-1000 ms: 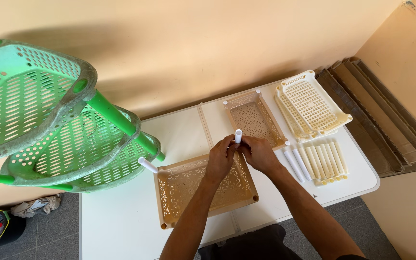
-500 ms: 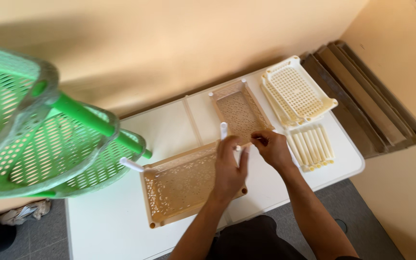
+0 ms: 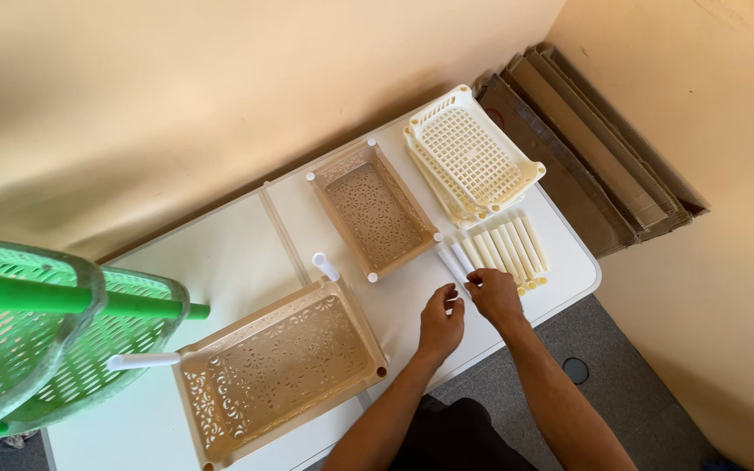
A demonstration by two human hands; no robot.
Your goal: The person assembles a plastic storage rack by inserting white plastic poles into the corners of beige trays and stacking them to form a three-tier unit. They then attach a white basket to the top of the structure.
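— On the white table (image 3: 229, 262), near its front edge, both hands are working close together. See them?

— Yes. The right hand (image 3: 495, 295) is reaching into the white tubes (image 3: 457, 260) lying just beside the row of cream tubes (image 3: 510, 248). Its fingers are curling down onto the near end of one white tube, pinching it lightly, though I cannot tell whether it is lifting off the table.

— And the left hand (image 3: 441, 323)?

— It is sitting just beside the right, fingers half bent and pointing toward the same tubes. It may be touching a tube's end, but from where I am standing I cannot tell whether it is gripping anything.

— Where are the trays lying?

— A tan tray (image 3: 279, 371) with a lacy pierced floor is sitting left of the hands at the front edge, with one white post (image 3: 325, 266) standing upright in its far corner and another white post (image 3: 143, 360) sticking out sideways from its left corner. A second tan tray (image 3: 375, 212) is lying farther back, with short white pegs showing at its corners. Behind the tubes, a stack of cream trays (image 3: 473, 157) is resting near the wall.

— And the green thing?

— A green basket rack (image 3: 37, 331) is crowding the left side, close to the camera. Flattened cardboard (image 3: 586, 148) is leaning in the room's corner, off the table.
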